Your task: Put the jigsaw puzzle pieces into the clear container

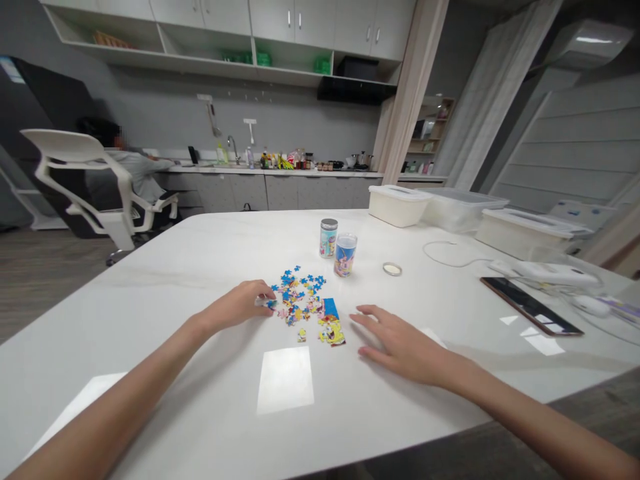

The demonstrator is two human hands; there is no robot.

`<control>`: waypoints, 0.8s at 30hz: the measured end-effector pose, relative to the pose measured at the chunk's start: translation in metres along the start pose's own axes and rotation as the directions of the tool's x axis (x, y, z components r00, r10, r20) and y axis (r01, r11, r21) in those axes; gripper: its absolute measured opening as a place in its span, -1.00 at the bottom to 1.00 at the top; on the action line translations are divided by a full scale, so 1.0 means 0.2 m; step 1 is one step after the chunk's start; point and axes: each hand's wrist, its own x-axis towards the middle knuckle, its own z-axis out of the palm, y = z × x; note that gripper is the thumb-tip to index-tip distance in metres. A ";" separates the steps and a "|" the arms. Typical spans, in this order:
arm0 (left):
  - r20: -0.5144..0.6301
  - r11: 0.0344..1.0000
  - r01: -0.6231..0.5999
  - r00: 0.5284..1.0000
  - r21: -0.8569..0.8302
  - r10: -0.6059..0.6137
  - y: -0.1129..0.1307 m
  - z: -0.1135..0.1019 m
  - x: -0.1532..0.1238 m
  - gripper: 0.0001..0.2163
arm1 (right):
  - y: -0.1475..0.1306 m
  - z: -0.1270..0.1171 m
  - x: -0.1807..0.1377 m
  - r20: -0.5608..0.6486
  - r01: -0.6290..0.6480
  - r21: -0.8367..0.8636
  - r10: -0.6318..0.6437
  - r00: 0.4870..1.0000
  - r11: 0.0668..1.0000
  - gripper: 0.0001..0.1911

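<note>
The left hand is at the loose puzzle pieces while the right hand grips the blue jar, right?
Not quite. The head view shows the right hand lying open on the table; the blue jar stands apart behind. The left hand is at the puzzle pieces.

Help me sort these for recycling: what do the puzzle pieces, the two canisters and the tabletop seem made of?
Puzzle pieces: probably printed cardboard, flat, colourful. Open canister: clear plastic, see-through rim above a printed picture. Closed canister: similar, with a grey lid, metal or plastic. Tabletop: glossy white with faint veining, stone or laminate; it shows mirror-like reflections.
</note>
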 end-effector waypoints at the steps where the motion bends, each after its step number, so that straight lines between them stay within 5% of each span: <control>1: 0.002 1.000 0.002 1.000 -0.016 -0.002 -0.01 0.00 0.00 -0.77 | -0.03 0.03 0.07 -0.008 0.025 -0.002 -0.025 1.000 1.000 -0.44; 8: -0.049 0.996 -0.019 0.999 -0.091 0.014 0.04 0.03 0.01 -0.82 | -0.01 0.08 0.40 0.002 0.140 0.083 -0.141 0.990 0.987 -0.61; 18: -0.064 0.986 -0.034 0.998 -0.165 0.024 0.08 0.11 0.02 -0.79 | 0.00 0.17 0.36 -0.055 0.070 0.163 -0.062 0.997 0.984 -0.63; 24: 0.011 0.950 -0.021 1.000 -0.312 0.026 0.12 0.14 0.02 -0.87 | -0.05 0.17 0.36 -0.098 0.213 0.192 -0.197 0.975 0.958 -0.65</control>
